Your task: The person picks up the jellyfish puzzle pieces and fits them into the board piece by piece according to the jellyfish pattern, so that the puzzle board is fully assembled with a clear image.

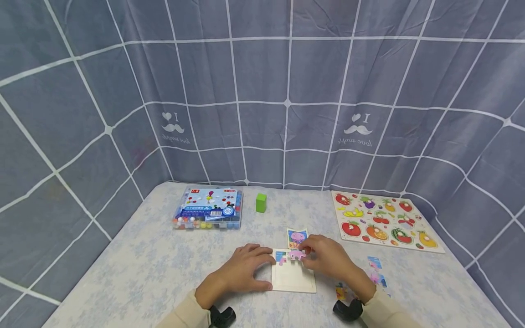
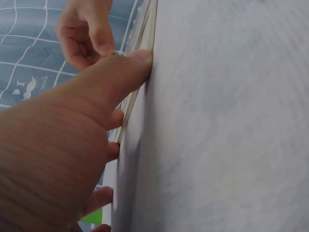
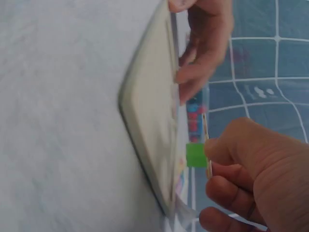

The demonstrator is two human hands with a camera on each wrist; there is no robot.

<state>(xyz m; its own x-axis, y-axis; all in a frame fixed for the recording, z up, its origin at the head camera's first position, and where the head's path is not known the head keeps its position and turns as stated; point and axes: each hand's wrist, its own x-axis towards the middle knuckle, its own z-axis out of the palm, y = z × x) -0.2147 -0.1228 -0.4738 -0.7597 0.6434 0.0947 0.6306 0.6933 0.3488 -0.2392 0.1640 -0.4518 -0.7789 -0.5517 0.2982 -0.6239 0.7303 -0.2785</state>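
My left hand (image 1: 249, 269) holds the left side of a small pale puzzle board (image 1: 293, 280), thumb and fingertips against its edge. One piece with blue and pink print (image 1: 281, 257) lies in the board's upper left corner. Over the board's top edge, my right hand (image 1: 328, 256) pinches a pink puzzle piece (image 1: 297, 255) between thumb and fingers. That piece shows edge-on in the right wrist view, apart from the board. Just behind the board lies a picture card (image 1: 296, 238) with a pink figure on blue, partly covered by the right hand.
Loose puzzle pieces (image 1: 375, 263) lie right of my right forearm, and others (image 1: 340, 291) sit partly hidden beside the wrist. Farther back are a clear box of coloured balls (image 1: 209, 207), a green block (image 1: 261, 203) and a fruit puzzle board (image 1: 385, 221). A grid-patterned curtain (image 1: 262, 127) hangs behind the table.
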